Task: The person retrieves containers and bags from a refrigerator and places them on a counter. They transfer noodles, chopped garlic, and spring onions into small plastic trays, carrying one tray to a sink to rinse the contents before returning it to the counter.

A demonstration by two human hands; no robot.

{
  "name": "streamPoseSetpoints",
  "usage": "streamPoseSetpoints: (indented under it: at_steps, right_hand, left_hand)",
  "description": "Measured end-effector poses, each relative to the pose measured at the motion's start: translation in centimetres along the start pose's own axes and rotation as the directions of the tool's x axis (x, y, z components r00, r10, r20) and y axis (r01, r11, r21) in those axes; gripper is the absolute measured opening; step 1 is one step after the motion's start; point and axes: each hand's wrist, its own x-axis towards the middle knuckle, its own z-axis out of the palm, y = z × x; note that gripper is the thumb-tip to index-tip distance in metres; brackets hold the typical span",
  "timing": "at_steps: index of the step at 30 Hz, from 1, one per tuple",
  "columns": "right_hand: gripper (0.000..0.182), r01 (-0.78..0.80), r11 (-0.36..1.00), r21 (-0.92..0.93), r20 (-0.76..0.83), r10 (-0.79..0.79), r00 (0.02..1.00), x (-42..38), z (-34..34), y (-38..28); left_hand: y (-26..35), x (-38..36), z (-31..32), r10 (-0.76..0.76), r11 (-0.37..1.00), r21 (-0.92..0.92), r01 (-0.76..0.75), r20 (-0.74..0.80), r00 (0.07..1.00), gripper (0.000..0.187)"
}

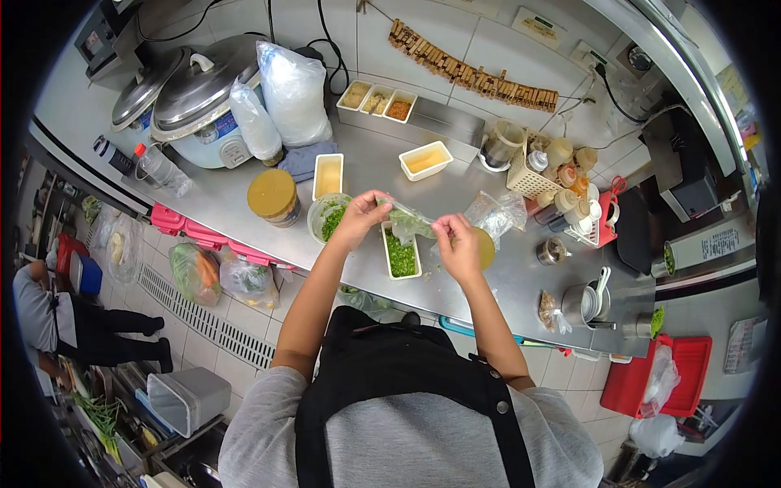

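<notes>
— Clear plastic is what is held: a thin bag (407,218) with chopped greens inside is stretched between the two hands, just above a white rectangular tub (400,254) of the same greens on the steel bench (504,281).

— How are the hands set?

— The left hand (358,218) is pinched shut on one end of the bag, the right hand (458,244) is closed on the other end. What the fingertips do under the film cannot be made out.

— What lies just around it?

— A round bowl of greens (327,216) is partly covered by the left hand. A yellow-lidded jar (272,196) stands to its left, two pale tubs (329,175) (425,159) lie behind, and a crumpled clear bag (496,213) sits beside the right hand. Something yellow behind that hand is mostly hidden.

— And farther out?

— A rice cooker (203,106) with a blue panel is seen at the back left; its label cannot be read. Sauce bottles are packed in a basket (529,175) at the right. A printed sheet (720,242) is fixed at the far right, its writing too small to read. Bagged vegetables (195,272) hang below the bench edge. Another person (49,313) is cut off at the left border.
</notes>
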Motion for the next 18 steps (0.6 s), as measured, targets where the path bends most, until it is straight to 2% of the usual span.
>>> streamPoseSetpoints:
  at_steps: [3, 5, 7, 8, 10, 14, 16, 18]
  right_hand:
    - [0.012, -0.063, 0.996, -0.061, -0.023, 0.061, 0.998, 0.1, 0.2, -0.4]
    - [0.013, -0.062, 0.997, 0.037, -0.01, 0.063, 0.998, 0.2, 0.4, -0.1]
    - [0.013, -0.049, 0.995, 0.087, -0.002, 0.049, 0.999, 0.1, 0.8, 0.2]
    - [0.013, -0.038, 0.99, 0.136, 0.003, 0.038, 0.999, 0.0, 1.0, 0.3]
    - [0.012, -0.076, 0.993, 0.095, 0.024, 0.074, 0.997, 0.0, 0.8, 1.0]
    - [0.013, -0.116, 0.992, 0.058, 0.032, 0.115, 0.993, 0.4, 0.6, 0.8]
    - [0.012, -0.107, 0.99, 0.089, 0.027, 0.105, 0.994, 0.3, 1.0, 0.7]
    - [0.012, -0.097, 0.988, 0.119, 0.022, 0.095, 0.995, 0.3, 1.1, 0.7]
  left_hand:
    - [0.0, 0.0, -0.2, 0.009, 1.0, -0.006, -0.009, 0.001, 1.0, 0.016]
    - [0.2, 0.1, 0.1, 0.018, 1.0, -0.019, -0.018, 0.009, 1.0, 0.018]
    - [0.5, 0.1, 0.2, -0.002, 0.987, -0.16, 0.006, 0.025, 1.0, 0.015]
    - [0.4, 0.1, 0.1, -0.001, 0.987, -0.16, 0.004, 0.022, 1.0, 0.015]
    - [0.1, 0.4, -0.2, 0.025, 0.975, -0.223, -0.013, 0.047, 0.999, 0.017]
    - [-0.4, 0.4, -0.2, 0.045, 0.973, -0.226, -0.054, -0.044, 0.998, 0.017]
    - [-0.3, 0.6, 0.3, 0.084, 0.966, -0.25, -0.072, 0.04, 0.996, 0.018]
    - [-0.1, 0.7, 0.9, 0.058, 0.979, -0.198, -0.048, 0.044, 0.997, 0.017]
